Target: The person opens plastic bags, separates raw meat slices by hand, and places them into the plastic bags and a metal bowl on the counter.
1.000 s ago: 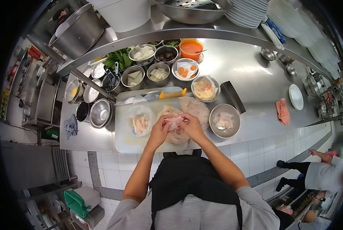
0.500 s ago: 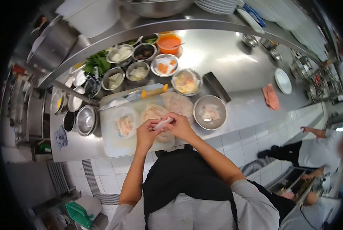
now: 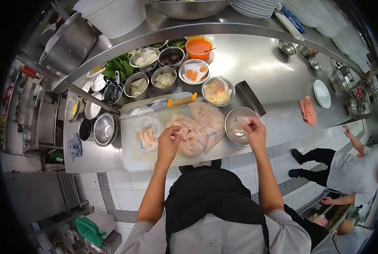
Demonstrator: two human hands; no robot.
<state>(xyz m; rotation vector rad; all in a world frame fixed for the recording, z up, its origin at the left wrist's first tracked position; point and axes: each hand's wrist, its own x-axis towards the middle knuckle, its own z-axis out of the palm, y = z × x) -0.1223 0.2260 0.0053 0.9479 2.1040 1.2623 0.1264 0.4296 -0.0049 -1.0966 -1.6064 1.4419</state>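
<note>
My left hand [image 3: 167,144] pinches a pale piece [image 3: 182,133], right hand [image 3: 257,133] over the bowl [image 3: 236,140], grip unclear; some meat [image 3: 238,123] in, bagged meat [image 3: 192,147] left.

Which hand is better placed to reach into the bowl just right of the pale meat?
Probably the right hand: it is over the edge of that bowl, while the left hand is farther away, at the pale meat.

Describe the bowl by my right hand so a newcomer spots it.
Find the metal table, then the white board at its near edge. Just right of that board sits a metal bowl, the only one with your right hand over it.
</note>
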